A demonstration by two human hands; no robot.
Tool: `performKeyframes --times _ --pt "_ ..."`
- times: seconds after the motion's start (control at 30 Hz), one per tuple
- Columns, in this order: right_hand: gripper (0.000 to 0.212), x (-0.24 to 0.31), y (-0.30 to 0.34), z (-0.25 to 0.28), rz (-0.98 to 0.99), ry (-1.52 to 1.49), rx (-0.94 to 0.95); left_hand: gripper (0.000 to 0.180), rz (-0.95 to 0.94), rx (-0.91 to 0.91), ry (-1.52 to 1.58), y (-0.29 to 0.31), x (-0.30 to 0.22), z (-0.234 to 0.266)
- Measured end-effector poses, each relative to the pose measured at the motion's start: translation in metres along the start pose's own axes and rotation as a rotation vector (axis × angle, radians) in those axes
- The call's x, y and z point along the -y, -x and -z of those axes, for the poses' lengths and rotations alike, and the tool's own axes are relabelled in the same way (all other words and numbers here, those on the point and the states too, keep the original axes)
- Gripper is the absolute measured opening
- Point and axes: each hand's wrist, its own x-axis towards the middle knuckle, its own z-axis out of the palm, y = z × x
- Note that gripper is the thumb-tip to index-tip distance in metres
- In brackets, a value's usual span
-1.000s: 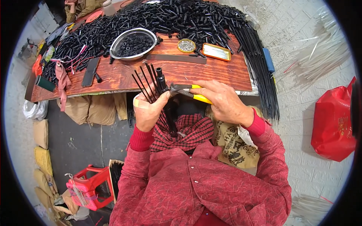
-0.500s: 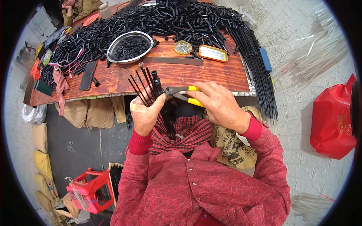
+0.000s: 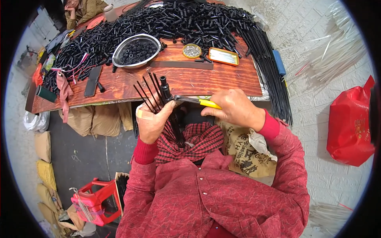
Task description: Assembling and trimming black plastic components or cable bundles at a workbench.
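Observation:
My left hand point(image 3: 152, 122) is closed round a bundle of thin black rods point(image 3: 147, 96), which fan out above the fingers. A black tubular fitting point(image 3: 164, 88) stands upright beside them, above my thumb. In my right hand point(image 3: 238, 109) is a pair of pliers point(image 3: 209, 104) with yellow handles, gripped with the handles squeezed together. The dark jaws reach the side of the fitting near my left thumb; what they bite on is too small to make out. Below my left hand, the lower ends of the black pieces hang over the checked cloth point(image 3: 202, 137).
A heap of black tubular parts point(image 3: 174, 20) covers the far side of the wooden table point(image 3: 222, 81). Nearer stand a metal bowl point(image 3: 115, 55) of black rings, a round dish point(image 3: 191, 50) and a yellow tray point(image 3: 224, 56). Long black rods point(image 3: 274, 79) hang off the right edge.
My right hand has closed on the pliers, bringing the spread handles together, and has shifted slightly right and turned. The left hand with the rods stays nearly in place.

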Motion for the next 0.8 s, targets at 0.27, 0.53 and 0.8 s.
performKeyframes --times 0.27,0.53,0.8 --pt "0.036 -0.012 -0.008 -0.011 -0.207 -0.604 0.234 0.025 0.054 0.082 0.022 -0.008 0.002 0.017" --pt "0.034 -0.008 -0.009 -0.006 -0.16 -0.49 0.201 0.031 0.167 0.322 0.091 -0.016 -0.016 0.023" --pt "0.037 -0.01 -0.007 0.006 -0.073 -0.35 0.159 0.023 0.113 0.23 0.034 -0.011 -0.021 0.012"
